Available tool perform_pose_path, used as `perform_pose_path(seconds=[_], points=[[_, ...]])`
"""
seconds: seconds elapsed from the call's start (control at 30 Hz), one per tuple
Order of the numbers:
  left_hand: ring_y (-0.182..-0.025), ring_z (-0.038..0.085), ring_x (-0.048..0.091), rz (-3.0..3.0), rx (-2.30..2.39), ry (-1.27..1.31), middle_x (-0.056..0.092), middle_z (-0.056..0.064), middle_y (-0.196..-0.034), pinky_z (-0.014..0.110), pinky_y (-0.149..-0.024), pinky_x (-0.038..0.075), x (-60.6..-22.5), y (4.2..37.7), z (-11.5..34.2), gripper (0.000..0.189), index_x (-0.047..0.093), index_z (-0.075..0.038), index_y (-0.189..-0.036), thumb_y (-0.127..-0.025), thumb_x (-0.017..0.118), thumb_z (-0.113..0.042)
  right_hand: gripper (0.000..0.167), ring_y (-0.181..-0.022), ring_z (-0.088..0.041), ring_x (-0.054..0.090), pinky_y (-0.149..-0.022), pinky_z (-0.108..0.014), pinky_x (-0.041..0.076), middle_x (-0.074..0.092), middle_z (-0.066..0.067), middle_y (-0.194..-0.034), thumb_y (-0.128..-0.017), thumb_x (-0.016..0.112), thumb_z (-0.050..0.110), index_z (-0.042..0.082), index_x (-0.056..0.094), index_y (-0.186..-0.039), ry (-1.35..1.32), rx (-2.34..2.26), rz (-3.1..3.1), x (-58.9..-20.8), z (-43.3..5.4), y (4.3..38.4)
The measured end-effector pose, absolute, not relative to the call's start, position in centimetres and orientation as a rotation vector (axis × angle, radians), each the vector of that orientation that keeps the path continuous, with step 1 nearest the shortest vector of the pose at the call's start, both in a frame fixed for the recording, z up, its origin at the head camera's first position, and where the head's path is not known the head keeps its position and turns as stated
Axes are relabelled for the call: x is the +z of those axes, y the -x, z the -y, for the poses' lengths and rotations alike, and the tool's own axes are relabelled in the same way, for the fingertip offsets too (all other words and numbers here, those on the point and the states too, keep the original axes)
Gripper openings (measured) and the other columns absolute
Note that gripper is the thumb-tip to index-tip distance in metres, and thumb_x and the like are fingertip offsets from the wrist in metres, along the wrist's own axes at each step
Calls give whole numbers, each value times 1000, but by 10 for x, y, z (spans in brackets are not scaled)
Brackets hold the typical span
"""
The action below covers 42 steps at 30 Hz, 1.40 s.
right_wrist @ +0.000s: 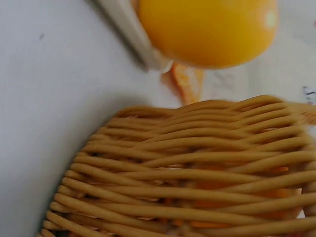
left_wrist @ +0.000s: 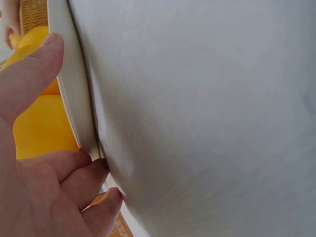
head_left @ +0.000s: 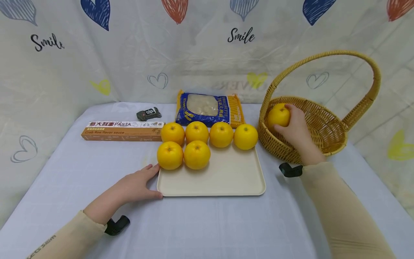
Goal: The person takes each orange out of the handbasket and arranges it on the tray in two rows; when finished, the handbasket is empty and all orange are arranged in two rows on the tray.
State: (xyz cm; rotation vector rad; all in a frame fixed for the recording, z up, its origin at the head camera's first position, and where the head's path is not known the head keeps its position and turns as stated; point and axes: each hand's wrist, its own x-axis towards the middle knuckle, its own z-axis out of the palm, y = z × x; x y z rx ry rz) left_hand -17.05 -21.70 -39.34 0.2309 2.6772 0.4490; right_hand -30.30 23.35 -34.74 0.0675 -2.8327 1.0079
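Inside the wicker basket (head_left: pixel 291 151), at its left side, my right hand (head_left: pixel 295 126) grips an orange (head_left: pixel 277 114) between thumb and fingers. The right wrist view is filled by the basket's woven wall (right_wrist: pixel 187 168), which hides the hand. My left hand (head_left: pixel 139 183) rests against the left end of a cream tray (head_left: pixel 233 176), thumb and fingers spread. In the left wrist view, its thumb and fingertips touch the tray's rim (left_wrist: pixel 74 84). Several oranges (head_left: pixel 197 154) sit on the tray in two rows, a longer one at the back and a shorter one in front.
Behind the tray lies a blue and yellow pasta bag (head_left: pixel 207 108). A long pasta box (head_left: pixel 123 132) and a small dark packet (head_left: pixel 148 114) lie to the left. The basket's tall handle (head_left: pixel 376 79) arches above it. A printed cloth (head_left: pixel 200 46) hangs behind the table.
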Motion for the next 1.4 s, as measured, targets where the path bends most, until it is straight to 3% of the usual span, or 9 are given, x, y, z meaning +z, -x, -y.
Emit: perform_pose_path(seconds=[0.17,0.3,0.57,0.87,1.03,1.4], points=[[-133,40,28,-2681,433,-225,27,19,-147,63,-99,28,-392,172,218,103,25,-13,-144,-65,67,-63,91,-126,-42,27,-103,-57,27,9,-21,-148,-82,63,32,9,3,-146,-24,1129,2730,-334,-230,286],[-133,41,28,-2677,433,-223,27,19,-147,64,-98,29,-390,172,218,103,25,-13,-144,-65,67,-63,88,-128,-38,25,-106,-55,25,10,-16,-148,-82,64,34,10,7,-146,-48,1137,2672,-327,-225,271],[-133,41,27,-2673,445,-224,27,19,-147,64,-98,28,-388,172,216,102,25,-13,-144,-65,68,-62,79,-119,-29,30,-101,-46,28,24,-16,-134,-72,74,13,3,25,-133,-214,1153,2483,-323,-202,248],[-134,39,25,-2675,442,-228,28,18,-147,63,-100,28,-389,173,218,103,25,-13,-144,-65,67,-63,74,-118,-27,27,-100,-46,23,31,-17,-126,-65,75,-2,-2,31,-124,-512,1206,2400,-329,-168,236],[-134,40,26,-2666,445,-224,27,18,-147,64,-99,28,-391,173,218,103,25,-14,-144,-65,67,-64,76,-118,-29,32,-103,-48,29,26,-19,-132,-68,74,-1,-1,28,-128,-587,1347,2504,-341,-148,228],[-133,40,28,-2670,439,-227,27,19,-147,64,-98,29,-397,174,219,104,25,-14,-144,-64,67,-65,77,-120,-28,42,-95,-44,43,33,-15,-137,-72,75,14,6,31,-135,-489,1450,2773,-367,-119,222]])
